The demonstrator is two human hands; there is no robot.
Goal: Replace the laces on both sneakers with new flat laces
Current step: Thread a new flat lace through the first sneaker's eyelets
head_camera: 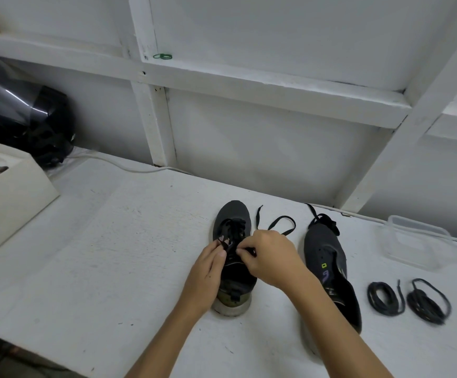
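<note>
A dark grey sneaker point(231, 219) stands upright on the white table, toe pointing away, with a black flat lace point(281, 225) threaded through its eyelets and trailing to the right. My left hand point(208, 268) pinches the lace at the shoe's left eyelets. My right hand point(268, 257) pinches the lace end over the tongue. The second sneaker point(331, 271) lies tilted on its side to the right, a black lace bunched at its toe. Two coiled dark round laces point(385, 297) point(427, 301) lie at the far right.
A clear plastic container point(418, 241) sits at the right rear. A white box point(11, 197) and a black helmet point(22, 115) are at the left. A white cable point(129, 167) runs along the wall base. The table's front edge drops off at lower left.
</note>
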